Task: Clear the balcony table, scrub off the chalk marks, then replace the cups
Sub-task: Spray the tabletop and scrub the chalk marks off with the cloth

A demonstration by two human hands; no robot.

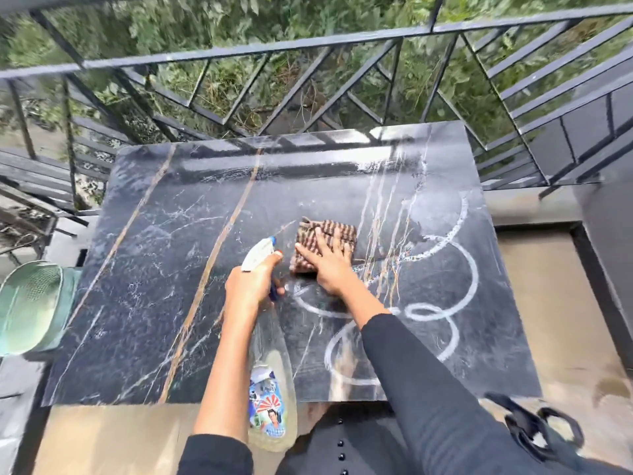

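At far left, beside the table (144, 269), we see a green basket (32, 306). Our left hand (251, 286) grips a spray bottle (270, 371) by its neck, fingers wrapped around the trigger, nozzle pointing up the table. Just right of it, our right hand (327, 265) lies flat on a striped cloth (323, 243), fingers spread, pressing it onto the dark marble top. White chalk loops (455, 265) cover the table's right half, near the cloth. A black railing (308, 49) runs behind.
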